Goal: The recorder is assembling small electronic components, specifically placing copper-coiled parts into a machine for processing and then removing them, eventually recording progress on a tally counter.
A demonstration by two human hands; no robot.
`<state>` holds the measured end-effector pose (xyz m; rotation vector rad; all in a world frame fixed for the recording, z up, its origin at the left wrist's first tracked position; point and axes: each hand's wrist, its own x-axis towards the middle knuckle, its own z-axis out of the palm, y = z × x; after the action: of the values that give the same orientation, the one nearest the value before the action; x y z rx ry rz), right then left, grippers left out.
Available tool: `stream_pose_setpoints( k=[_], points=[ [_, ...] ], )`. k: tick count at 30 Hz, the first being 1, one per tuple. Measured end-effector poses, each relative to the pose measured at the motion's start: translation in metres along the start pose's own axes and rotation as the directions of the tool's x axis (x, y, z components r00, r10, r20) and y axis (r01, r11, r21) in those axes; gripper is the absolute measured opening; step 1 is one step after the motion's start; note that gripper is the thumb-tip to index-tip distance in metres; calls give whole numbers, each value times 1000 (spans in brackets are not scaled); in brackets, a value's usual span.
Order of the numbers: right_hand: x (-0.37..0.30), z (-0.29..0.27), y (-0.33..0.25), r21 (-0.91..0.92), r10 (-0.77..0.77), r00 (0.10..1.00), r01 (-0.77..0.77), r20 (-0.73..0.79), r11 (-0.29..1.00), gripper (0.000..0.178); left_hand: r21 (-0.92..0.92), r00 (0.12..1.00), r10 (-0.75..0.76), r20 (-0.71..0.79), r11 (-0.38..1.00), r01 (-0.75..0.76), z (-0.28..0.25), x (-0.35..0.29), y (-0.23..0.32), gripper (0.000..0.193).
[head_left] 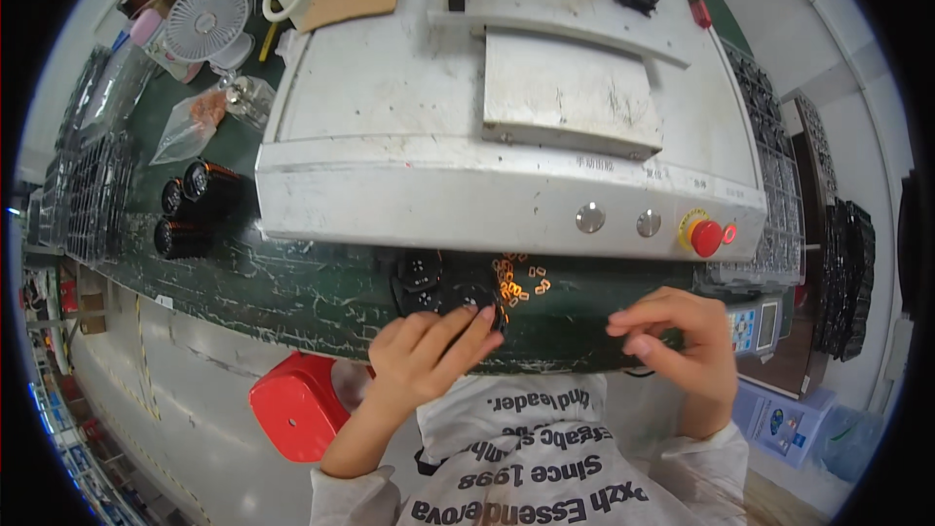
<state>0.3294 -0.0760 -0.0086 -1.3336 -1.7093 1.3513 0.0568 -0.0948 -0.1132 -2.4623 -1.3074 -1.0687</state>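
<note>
Left hand: at lower centre of the frame, the left hand (424, 356) has its fingertips on the dark round parts; whether they clamp one or only rest on it, one cannot tell.
Right hand: right of centre, the right hand (682, 331) hangs over the worktop (579, 331), fingers curled, thumb and forefinger close together; whether a tiny piece sits between them is too small to tell.
Black round parts: the black round parts (421, 271) lie clustered at the centre, below the white machine (409, 190), partly hidden by the left hand.
Small orange pieces: the small orange pieces (538, 284) lie loose just right of that cluster.
Scatter risk: a sideways sweep of the left fingers could knock these light pieces apart.
Edge risk: the worktop's front edge is near, so a nudged part could roll off.
Button risk: a raised right hand could bump the red button (706, 238) above it.
</note>
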Motion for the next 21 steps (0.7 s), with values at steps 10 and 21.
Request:
stream_pose_setpoints(
  k=[10, 21],
  points=[
    [150, -77, -68, -857, -662, 749, 352, 18, 376, 41, -99, 949, 77, -307, 989, -112, -18, 115, -39, 17],
    [218, -107, -100, -821, -205, 968, 234, 146, 521, 56, -474, 811, -584, 32, 706, 526, 28, 275, -127, 39]
  ],
)
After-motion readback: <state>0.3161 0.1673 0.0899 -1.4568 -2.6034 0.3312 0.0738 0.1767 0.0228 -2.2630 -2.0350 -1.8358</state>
